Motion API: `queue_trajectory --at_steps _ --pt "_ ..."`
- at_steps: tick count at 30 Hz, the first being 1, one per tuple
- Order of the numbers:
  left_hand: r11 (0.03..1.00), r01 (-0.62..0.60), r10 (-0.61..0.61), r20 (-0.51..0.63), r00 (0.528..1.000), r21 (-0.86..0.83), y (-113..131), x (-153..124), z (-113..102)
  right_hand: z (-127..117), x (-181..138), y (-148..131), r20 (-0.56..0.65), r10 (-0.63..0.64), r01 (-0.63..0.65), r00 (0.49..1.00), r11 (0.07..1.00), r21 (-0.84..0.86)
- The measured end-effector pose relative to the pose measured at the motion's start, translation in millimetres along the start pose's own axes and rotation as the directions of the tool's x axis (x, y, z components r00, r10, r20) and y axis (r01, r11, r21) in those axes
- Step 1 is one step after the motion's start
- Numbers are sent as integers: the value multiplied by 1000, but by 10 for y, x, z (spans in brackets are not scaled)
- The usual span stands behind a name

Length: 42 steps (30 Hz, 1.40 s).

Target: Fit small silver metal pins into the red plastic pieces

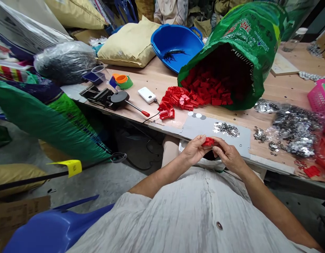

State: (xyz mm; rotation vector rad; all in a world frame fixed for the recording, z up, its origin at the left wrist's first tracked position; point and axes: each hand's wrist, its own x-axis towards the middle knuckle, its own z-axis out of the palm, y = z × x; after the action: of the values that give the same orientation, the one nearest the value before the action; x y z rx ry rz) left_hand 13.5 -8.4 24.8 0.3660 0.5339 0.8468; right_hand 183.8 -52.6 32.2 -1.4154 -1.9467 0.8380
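Observation:
Just off the table's front edge, my left hand [196,149] pinches a small red plastic part [208,141] between thumb and fingers. My right hand [228,154] closes on the same part from the other side, its index fingertip against the right end. Any smaller piece between those fingertips is hidden. Beyond my hands, a pile of small shiny metal pieces [227,129] lies on a grey sheet [194,128]. More red plastic parts [178,98] spill from the mouth of a large green sack [246,38] lying on its side.
Left of the red pile are a white power bank [147,95] with a cable and a black hand-lever tool [110,98]. Behind stands a blue basin [157,42]. Bagged metal pieces [296,130] and a pink basket [319,102] sit at right. Another person [170,12] is at the far side.

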Motion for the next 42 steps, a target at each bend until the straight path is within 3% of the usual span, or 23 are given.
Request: queue_trajectory --at_steps 7,11,14,19,25,29,34,39,42 --pt "990 38 -46 -49 998 -138 -80 -38 40 39 -3 -2 -180 -19 13 984 999 -38" --pt "986 66 -80 -94 992 -150 -100 -42 57 11 -24 51 -83 -25 25 996 1000 -11" --pt "982 80 -105 -138 985 -174 -102 -39 75 -13 -43 53 -14 -52 50 999 992 -112" --pt "980 33 -67 -171 983 -194 -116 -57 111 42 -52 40 -96 -62 39 993 973 -228" --pt "986 31 -52 -125 991 -167 -163 -93 95 119 -65 105 -128 -8 0 992 998 -64" --pt "985 22 -42 -118 992 -170 -196 -98 14 171 -69 144 -114 58 -46 992 993 109" --pt "993 103 -112 -182 977 -56 -189 -123 -210 133 -120 189 -83 142 -133 986 986 103" --pt "975 195 -140 -396 908 103 -221 -99 -458 -62 -217 430 -267 271 -279 925 960 8" --pt "954 253 -156 -460 874 157 -261 -47 -537 -163 -232 606 -363 241 -294 900 951 -97"
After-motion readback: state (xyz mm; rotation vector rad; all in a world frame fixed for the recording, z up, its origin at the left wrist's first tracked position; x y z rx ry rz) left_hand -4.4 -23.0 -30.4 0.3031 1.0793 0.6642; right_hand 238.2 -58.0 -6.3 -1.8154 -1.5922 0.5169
